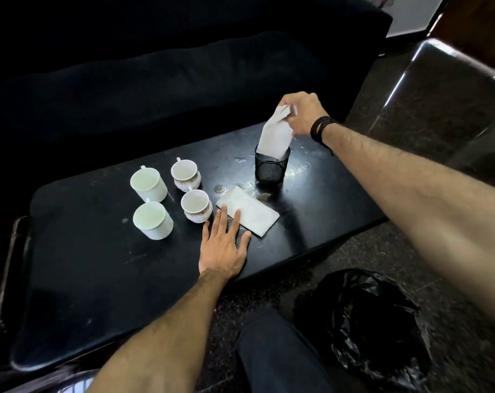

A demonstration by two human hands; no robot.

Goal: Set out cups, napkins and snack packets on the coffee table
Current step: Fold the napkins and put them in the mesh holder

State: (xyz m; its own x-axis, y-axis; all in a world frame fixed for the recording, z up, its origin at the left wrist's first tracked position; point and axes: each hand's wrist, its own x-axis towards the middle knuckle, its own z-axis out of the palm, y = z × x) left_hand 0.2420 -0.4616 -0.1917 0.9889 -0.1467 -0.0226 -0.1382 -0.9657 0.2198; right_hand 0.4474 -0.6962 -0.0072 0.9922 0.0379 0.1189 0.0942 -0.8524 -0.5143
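On black table, right grip pinching napkin in mesh holder, left grip flat.

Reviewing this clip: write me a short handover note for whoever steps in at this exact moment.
Left hand: flat, fingers pressing the folded napkin on the coffee table.
Right hand: pinching the top of a second napkin whose lower end is in the mesh holder.
Done: four cups grouped left of the flat napkin.
Left: finish napkins; no snack packets visible yet.
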